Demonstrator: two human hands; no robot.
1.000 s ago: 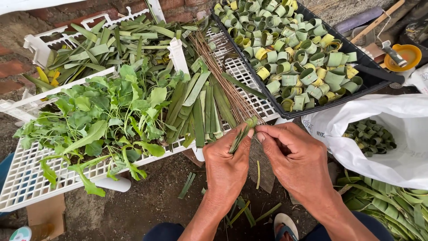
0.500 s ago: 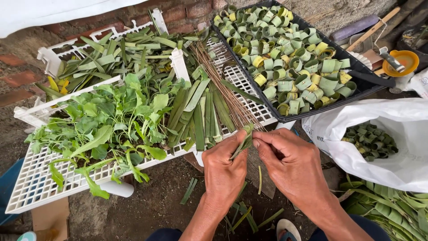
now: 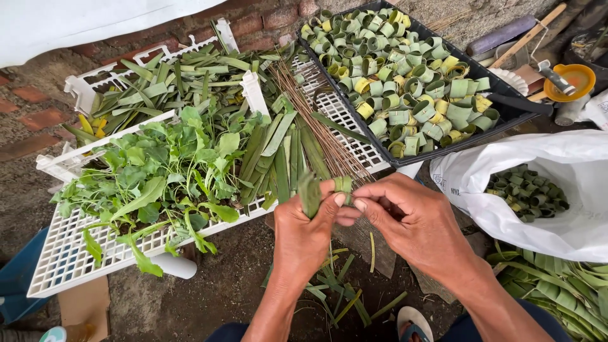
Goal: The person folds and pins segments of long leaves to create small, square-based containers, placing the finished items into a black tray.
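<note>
Both my hands meet over the dirt floor, just in front of a white plastic grid tray. My left hand pinches a green leaf strip that stands up between thumb and fingers. My right hand grips the other end of the same strip, curled into a small loop at its fingertips. Cut leaf strips and a bundle of thin brown sticks lie on the tray right behind my hands.
A black tray of rolled leaf rings stands at the back right. A white sack holding more rings is at the right. Leafy greens cover the white tray's left. Leaf scraps litter the ground; an orange bowl sits far right.
The leaf strip was straight between my fingertips; now it is bent and curled into a loop. My hands have drawn closer together.
</note>
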